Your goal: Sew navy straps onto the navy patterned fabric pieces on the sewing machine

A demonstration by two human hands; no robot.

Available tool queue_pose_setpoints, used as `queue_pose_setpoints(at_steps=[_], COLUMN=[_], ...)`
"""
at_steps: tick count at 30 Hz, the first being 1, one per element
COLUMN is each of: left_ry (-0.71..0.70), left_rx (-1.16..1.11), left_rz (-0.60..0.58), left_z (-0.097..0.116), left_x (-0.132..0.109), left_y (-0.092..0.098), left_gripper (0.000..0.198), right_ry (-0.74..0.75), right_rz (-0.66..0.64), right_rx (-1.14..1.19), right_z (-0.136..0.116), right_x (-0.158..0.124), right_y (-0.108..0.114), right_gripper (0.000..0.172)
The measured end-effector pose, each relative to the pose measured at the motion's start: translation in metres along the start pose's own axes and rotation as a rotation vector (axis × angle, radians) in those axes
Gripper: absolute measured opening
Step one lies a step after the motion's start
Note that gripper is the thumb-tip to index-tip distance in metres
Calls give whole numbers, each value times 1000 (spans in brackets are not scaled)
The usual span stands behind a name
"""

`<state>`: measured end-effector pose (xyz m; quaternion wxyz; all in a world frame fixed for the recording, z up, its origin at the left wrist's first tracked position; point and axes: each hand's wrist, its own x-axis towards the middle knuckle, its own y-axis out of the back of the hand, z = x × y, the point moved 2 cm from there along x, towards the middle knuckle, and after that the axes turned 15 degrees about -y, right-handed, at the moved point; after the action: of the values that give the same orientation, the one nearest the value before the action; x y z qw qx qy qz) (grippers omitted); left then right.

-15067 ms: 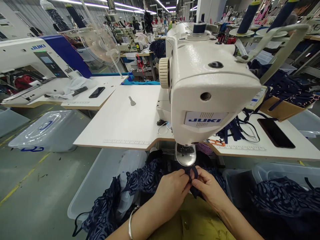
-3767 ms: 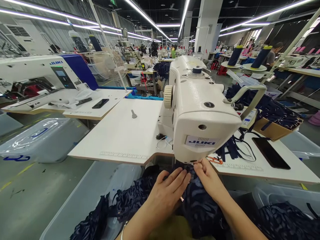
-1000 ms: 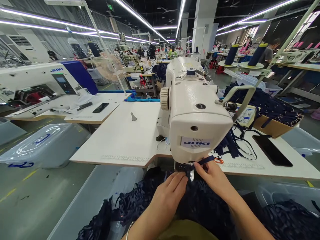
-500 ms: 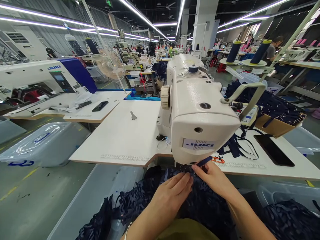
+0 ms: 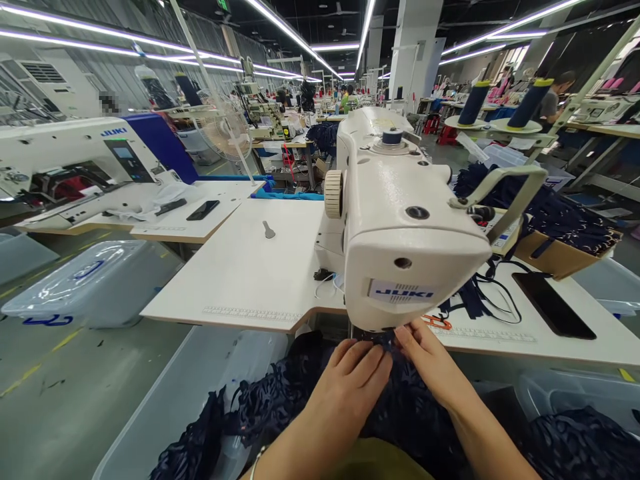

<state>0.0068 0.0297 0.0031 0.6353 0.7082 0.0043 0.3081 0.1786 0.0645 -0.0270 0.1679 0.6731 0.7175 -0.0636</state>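
Observation:
A white JUKI sewing machine stands before me, its head hiding most of the needle area. Patterned navy fabric drapes beneath it and down toward my lap. My left hand rests on the fabric just in front of the machine head, fingers together and curled over the cloth. Close beside it, my right hand pinches navy material at the right of the needle area with thumb and fingers. Exactly which edge it grips is hidden. An orange clip-like item lies on the table behind the right hand.
On the white table lies a small grey metal piece. To the right are navy straps, a black phone and a cardboard box of dark fabric. Clear plastic bins stand lower down. Another JUKI machine is at left.
My right hand has moved in toward the needle area, and the navy strap that stuck out above it no longer shows. My left hand has shifted slightly forward over the fabric.

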Motion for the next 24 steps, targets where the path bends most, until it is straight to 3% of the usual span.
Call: queue_pose_setpoints(at_steps=[10,17,24], left_ry=[-5,31,85], left_rx=[217,340,317], left_rz=[24,8,5], left_z=[10,20,18], left_x=[-9,-11,-1], left_y=[-18,-25,-28], left_gripper=[34,37,35], right_ry=[26,30,96], right_rz=[55,72,53], right_rx=[-122,-208,-294], right_z=[-5,-2,-26], right_x=[13,19,21], right_y=[-5,-1,1], right_gripper=[18,20,19])
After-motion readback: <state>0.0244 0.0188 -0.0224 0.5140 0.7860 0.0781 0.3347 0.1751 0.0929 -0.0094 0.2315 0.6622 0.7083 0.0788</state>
